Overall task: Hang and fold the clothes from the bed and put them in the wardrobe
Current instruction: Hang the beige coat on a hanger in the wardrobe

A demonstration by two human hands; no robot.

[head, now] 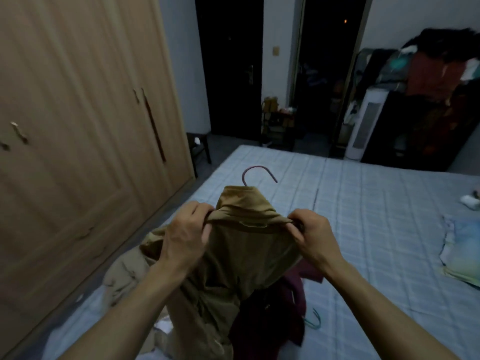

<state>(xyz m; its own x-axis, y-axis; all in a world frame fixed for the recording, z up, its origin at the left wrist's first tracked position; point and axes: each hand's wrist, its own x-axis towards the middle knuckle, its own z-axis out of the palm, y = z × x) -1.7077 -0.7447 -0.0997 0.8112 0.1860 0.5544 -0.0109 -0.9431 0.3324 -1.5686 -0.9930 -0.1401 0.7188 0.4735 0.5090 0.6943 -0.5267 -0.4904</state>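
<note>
I hold an olive-brown shirt [241,253] up over the bed [363,203]. My left hand [185,235] grips its neckline at the left, and my right hand [311,235] pinches the neckline at the right. A pink hanger hook [255,171] sticks out above the collar; the hanger's body is hidden inside the shirt. Below the shirt lies a pile with a dark maroon garment [275,320] and a beige garment [124,276]. The wooden wardrobe [78,126] stands at the left with its doors closed.
A teal hanger [313,322] lies on the bed beside the pile. A folded light-blue cloth [462,250] sits at the bed's right. A rack heaped with clothes [436,81], a white tower unit [363,126] and dark doorways stand beyond the bed.
</note>
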